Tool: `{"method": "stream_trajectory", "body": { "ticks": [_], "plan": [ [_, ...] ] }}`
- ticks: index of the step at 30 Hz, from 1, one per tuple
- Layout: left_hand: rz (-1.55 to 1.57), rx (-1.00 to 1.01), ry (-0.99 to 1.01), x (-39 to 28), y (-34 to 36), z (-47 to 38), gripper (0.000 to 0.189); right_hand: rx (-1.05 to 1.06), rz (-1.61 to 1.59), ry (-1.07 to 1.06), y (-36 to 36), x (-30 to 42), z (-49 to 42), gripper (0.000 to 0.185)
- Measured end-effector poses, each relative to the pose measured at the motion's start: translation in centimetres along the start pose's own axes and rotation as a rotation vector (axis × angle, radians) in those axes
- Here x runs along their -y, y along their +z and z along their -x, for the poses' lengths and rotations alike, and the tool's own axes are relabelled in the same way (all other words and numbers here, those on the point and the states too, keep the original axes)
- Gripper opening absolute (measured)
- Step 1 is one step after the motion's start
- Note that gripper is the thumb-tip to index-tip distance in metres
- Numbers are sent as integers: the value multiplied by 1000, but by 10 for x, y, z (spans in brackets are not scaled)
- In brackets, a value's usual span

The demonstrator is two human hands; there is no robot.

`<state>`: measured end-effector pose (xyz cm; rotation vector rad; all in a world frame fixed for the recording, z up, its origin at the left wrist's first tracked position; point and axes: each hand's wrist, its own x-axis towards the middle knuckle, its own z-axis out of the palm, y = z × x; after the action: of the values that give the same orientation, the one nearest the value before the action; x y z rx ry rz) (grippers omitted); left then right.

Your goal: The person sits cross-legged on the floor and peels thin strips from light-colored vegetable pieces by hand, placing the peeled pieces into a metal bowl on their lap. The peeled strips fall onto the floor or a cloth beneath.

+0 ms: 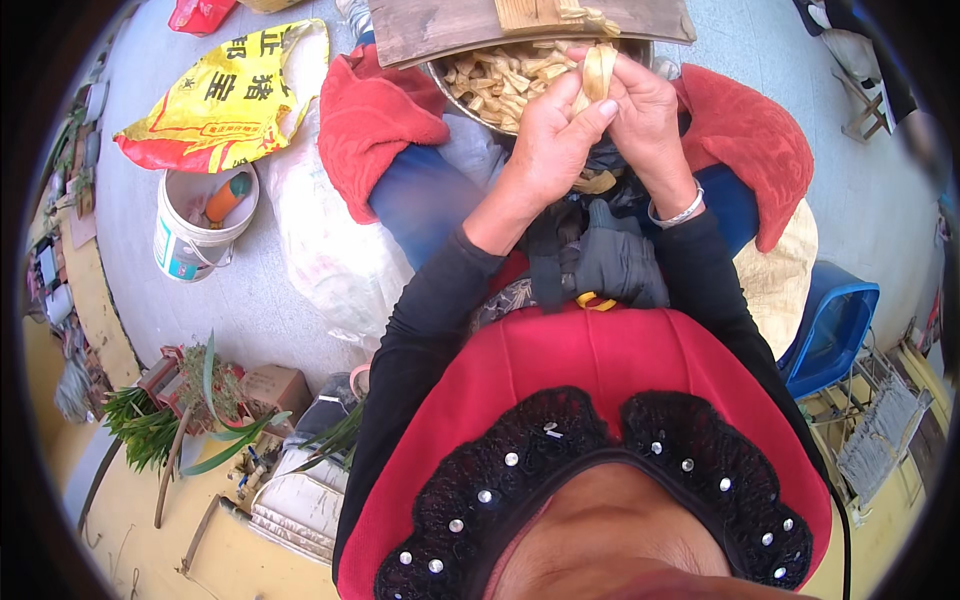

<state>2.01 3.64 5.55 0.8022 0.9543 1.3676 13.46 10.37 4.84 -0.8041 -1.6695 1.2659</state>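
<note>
A pale yellow folded strip (598, 71), perhaps of dried leaf or husk, is held between both hands. My left hand (559, 124) pinches its lower part with thumb and fingers. My right hand (649, 105) grips the same strip from the other side, its fingers partly hidden behind it. Just beyond the hands, a round metal basin (457, 101) holds many short pieces (495, 82) of similar material. A wooden board (442, 30) lies across the far side of the basin. On it rests a smaller wood block (525, 13) with another strip (592, 19) beside it.
Red cloths (382, 127) cover both knees. To the left are a yellow printed sack (217, 97), a white bucket (202, 232) with an orange-and-green object inside, and a clear plastic bag (330, 262). A blue plastic stool (829, 326) stands at right, and potted plants (142, 427) at lower left.
</note>
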Motion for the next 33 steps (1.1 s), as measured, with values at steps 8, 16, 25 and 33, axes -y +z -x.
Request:
{"method": "stream_trajectory", "body": {
  "ticks": [8,16,25,33],
  "plan": [
    [-14,43,-171,11,-27,3,12,-48,636,-144,-8,3,4,7],
    [-1289,-72,612,2,-31,27,22,235,186,382,-16,-12,40,30],
    [-862,-144,639,23,-30,24,27,227,-1062,750,-5,-18,47,29],
    [-863,-142,170,-6,-20,20,28,97,138,49,6,-4,28,12]
  ]
}}
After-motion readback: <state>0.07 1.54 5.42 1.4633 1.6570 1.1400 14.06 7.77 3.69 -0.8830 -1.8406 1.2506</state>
